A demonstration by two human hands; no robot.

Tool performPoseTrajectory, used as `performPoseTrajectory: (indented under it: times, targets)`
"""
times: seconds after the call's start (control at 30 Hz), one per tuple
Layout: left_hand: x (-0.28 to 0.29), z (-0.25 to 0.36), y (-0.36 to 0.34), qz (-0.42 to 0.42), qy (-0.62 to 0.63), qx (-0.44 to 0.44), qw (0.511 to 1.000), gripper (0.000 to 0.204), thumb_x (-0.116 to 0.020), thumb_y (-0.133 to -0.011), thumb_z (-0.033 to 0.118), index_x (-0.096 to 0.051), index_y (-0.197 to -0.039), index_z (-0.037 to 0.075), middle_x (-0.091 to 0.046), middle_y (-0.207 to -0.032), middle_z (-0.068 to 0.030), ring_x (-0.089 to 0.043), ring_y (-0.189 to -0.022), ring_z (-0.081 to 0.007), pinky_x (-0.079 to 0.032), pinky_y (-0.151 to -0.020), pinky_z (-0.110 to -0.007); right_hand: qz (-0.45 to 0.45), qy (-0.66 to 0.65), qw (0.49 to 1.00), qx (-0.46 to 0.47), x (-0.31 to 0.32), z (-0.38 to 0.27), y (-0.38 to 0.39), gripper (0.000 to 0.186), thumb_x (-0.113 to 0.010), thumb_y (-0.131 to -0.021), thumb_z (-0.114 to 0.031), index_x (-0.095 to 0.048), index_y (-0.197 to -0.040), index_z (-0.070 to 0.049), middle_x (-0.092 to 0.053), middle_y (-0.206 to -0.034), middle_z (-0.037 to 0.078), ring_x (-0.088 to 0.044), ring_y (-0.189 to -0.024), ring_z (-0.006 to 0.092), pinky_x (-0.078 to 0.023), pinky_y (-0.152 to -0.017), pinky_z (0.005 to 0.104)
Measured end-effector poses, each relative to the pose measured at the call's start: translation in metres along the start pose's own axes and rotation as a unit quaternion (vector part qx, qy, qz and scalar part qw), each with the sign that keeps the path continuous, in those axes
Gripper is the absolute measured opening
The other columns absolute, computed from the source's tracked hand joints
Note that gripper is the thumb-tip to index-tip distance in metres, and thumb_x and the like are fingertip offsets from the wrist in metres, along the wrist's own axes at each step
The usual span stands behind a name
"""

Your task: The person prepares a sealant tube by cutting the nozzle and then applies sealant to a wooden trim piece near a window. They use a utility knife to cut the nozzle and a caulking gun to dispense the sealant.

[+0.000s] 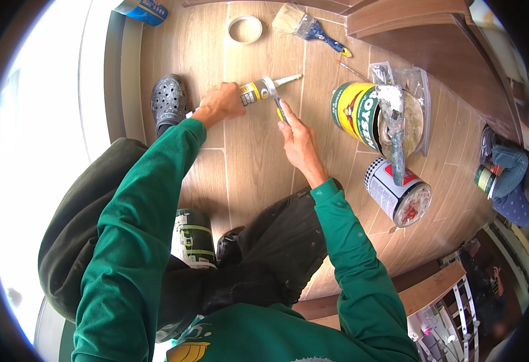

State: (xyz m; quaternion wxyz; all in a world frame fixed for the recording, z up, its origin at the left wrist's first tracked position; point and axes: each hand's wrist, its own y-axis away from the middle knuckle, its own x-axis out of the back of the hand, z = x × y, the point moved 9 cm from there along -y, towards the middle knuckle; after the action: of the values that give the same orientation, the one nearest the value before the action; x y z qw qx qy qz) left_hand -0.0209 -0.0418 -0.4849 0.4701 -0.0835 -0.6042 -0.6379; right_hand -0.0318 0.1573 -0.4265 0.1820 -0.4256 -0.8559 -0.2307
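At left, our left hand (222, 101) was clamped around the rear of a sealant tube (250, 93), over the wooden floor (258, 157). Next came a slim yellow tool (280, 112), seemingly a cutter, at the tube's front end, near the pale nozzle (287, 79); our right hand (301, 143) was closed around it. We judged the step to be working at that end; the next move called for a firmly held tube and careful, small tool strokes.

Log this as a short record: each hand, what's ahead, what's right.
Left hand: grips grey cylindrical tube, yellow-black label
Right hand: holds slim yellow-and-dark tool at the tube's front end
Ahead: cream ring-shaped roll; blue-handled flat paintbrush, pale bristles
Right: green-and-yellow round can; white checker-edged can
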Motion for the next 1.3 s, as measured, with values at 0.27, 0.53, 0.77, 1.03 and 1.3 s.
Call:
performPoseTrajectory:
  times: [0.27, 0.53, 0.77, 1.03, 1.3]
  targets:
    - [0.000, -0.001, 0.000, -0.005, 0.002, 0.004, 1.000, 0.040, -0.071, -0.069, 0.019, -0.071, -0.105, 0.000, -0.071, -0.097, -0.0234, -0.071, -0.091, -0.0360, -0.057, -0.082, -0.042, -0.021, 0.053, 0.998, -0.030, -0.001, -0.004, -0.002, 0.049, -0.058, -0.097, -0.010, -0.048, -0.145, -0.017, -0.065, -0.109, 0.026, -0.065, -0.098, 0.0423, -0.053, -0.080, 0.0429]
    - [0.000, 0.000, -0.001, -0.010, 0.001, -0.003, 1.000, 0.041, -0.070, -0.067, 0.017, -0.071, -0.105, 0.001, -0.071, -0.093, -0.0236, -0.071, -0.088, -0.0368, -0.058, -0.081, -0.043, -0.016, 0.232, 0.972, -0.022, -0.004, -0.025, 0.002, 0.052, -0.060, -0.094, -0.010, -0.047, -0.145, -0.016, -0.066, -0.091, 0.022, -0.067, -0.077, 0.0392, -0.054, -0.066, 0.0466]
    - [-0.001, -0.001, -0.001, -0.003, 0.000, -0.003, 1.000, 0.038, -0.071, -0.069, 0.019, -0.071, -0.103, 0.001, -0.072, -0.095, -0.0222, -0.072, -0.089, -0.0357, -0.058, -0.081, -0.043, -0.016, 0.300, 0.953, -0.024, -0.012, -0.035, 0.005, 0.055, -0.059, -0.094, -0.013, -0.042, -0.147, -0.013, -0.065, -0.086, 0.021, -0.067, -0.071, 0.0386, -0.055, -0.061, 0.0465]
    - [0.002, 0.004, 0.005, -0.002, -0.004, 0.005, 1.000, 0.036, -0.072, -0.073, 0.020, -0.072, -0.103, 0.002, -0.072, -0.099, -0.0206, -0.072, -0.093, -0.0343, -0.057, -0.082, -0.042, -0.030, 0.340, 0.939, -0.040, -0.019, -0.029, 0.007, 0.057, -0.058, -0.094, -0.016, -0.039, -0.147, -0.003, -0.064, -0.085, 0.021, -0.068, -0.066, 0.0362, -0.056, -0.058, 0.0428]
    - [-0.006, 0.005, 0.008, 0.052, 0.004, -0.021, 0.998, 0.038, -0.070, -0.070, 0.015, -0.066, -0.104, 0.000, -0.071, -0.096, -0.0230, -0.071, -0.090, -0.0378, -0.057, -0.081, -0.045, -0.130, 0.334, 0.932, -0.059, -0.012, -0.035, -0.014, 0.061, -0.061, -0.092, -0.013, -0.038, -0.147, -0.005, -0.064, -0.082, 0.023, -0.068, -0.069, 0.0382, -0.056, -0.061, 0.0452]
